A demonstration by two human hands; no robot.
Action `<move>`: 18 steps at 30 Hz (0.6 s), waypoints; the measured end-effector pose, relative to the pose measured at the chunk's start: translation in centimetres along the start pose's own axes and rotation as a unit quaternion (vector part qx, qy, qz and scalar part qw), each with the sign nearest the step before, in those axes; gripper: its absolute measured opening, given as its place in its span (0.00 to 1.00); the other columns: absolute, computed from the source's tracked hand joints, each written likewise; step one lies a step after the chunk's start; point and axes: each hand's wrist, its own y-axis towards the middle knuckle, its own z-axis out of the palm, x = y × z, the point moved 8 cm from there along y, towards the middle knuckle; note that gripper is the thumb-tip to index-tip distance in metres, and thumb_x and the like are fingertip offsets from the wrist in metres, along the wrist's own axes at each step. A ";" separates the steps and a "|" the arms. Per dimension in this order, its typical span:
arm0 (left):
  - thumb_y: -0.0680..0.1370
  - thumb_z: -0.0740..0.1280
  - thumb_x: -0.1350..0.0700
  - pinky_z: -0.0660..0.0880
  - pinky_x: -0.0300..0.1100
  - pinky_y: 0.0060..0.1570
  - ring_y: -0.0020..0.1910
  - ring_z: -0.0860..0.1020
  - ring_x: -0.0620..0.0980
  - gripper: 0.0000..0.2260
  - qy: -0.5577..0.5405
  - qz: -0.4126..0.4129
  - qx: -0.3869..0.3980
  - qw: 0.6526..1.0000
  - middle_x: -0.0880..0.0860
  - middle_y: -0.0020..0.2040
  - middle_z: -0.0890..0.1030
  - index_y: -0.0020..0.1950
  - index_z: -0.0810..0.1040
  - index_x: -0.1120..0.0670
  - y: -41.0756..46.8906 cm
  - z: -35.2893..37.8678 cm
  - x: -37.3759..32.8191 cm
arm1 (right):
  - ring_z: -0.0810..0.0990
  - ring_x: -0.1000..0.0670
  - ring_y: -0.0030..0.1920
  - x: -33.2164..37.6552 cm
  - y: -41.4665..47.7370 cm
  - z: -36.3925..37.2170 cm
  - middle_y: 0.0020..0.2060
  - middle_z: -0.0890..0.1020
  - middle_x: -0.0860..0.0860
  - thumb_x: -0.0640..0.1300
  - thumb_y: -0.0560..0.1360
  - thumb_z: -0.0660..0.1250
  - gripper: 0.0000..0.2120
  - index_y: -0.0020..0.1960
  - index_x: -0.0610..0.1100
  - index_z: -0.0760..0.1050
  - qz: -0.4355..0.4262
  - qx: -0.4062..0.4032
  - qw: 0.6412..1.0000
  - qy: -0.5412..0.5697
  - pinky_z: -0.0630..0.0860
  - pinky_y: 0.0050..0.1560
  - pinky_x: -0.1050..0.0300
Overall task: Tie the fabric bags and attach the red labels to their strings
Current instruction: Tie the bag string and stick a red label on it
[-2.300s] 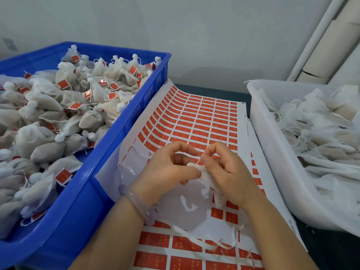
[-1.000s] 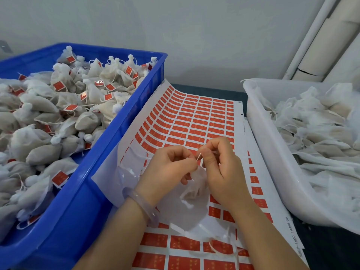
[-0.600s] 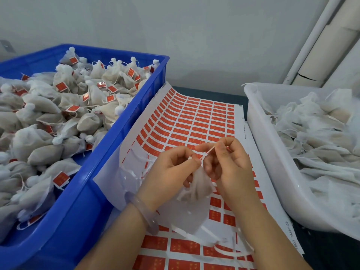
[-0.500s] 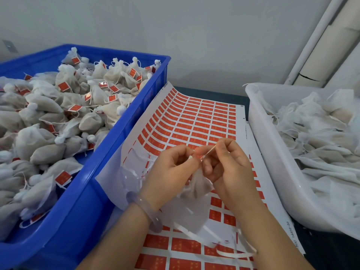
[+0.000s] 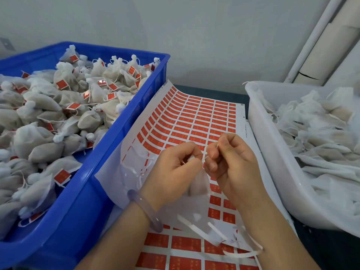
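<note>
Left hand (image 5: 173, 172) grips one bag (image 5: 198, 185); right hand (image 5: 233, 166) pinches its string (image 5: 206, 158). One blue bin (image 5: 97, 178), one white bin (image 5: 272, 164), two sheets (image 5: 194, 117) (stacked); dark table (image 5: 214, 92), grey wall (image 5: 194, 36).

A blue crate (image 5: 87, 201) stands to the left of your left hand (image 5: 175, 170), its near wall close beside that wrist. A white tub (image 5: 272, 162) stands just right of your right hand (image 5: 231, 162). A pale, translucent bracelet (image 5: 143, 210) circles your left wrist. Beyond both hands you see a strip of dark tabletop (image 5: 204, 90), then a grey wall (image 5: 194, 36). Far up to the right, a white pipe (image 5: 313, 36) runs beside a beige tube (image 5: 329, 51).
</note>
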 end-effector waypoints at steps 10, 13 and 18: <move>0.74 0.61 0.56 0.77 0.35 0.43 0.43 0.79 0.46 0.03 -0.174 0.049 -0.120 0.976 0.50 0.42 0.80 0.42 0.73 0.53 -0.9 -2.6 -0.9 | 0.84 0.56 0.40 1.4 0.5 -4.7 0.44 0.84 0.59 0.56 0.74 0.62 0.09 0.51 0.55 0.74 0.067 -0.058 0.930 -0.356 0.79 0.35 0.63; 0.79 0.62 0.56 0.77 0.34 0.42 0.44 0.81 0.47 0.03 -0.185 0.050 -0.163 0.968 0.47 0.42 0.82 0.45 0.72 0.52 -0.8 -3.5 -1.0 | 0.78 0.59 0.52 0.3 0.4 -5.1 0.51 0.75 0.64 0.53 0.78 0.60 0.10 0.59 0.56 0.71 0.103 -0.005 0.825 -0.555 0.76 0.52 0.58; 0.80 0.59 0.58 0.74 0.34 0.28 0.27 0.74 0.44 0.06 -0.182 0.029 -0.161 0.969 0.48 0.31 0.76 0.44 0.70 0.53 -0.9 -3.3 -0.7 | 0.72 0.61 0.51 -0.2 0.2 -5.0 0.53 0.72 0.63 0.51 0.80 0.58 0.12 0.62 0.54 0.71 0.143 0.053 0.800 -0.580 0.72 0.56 0.60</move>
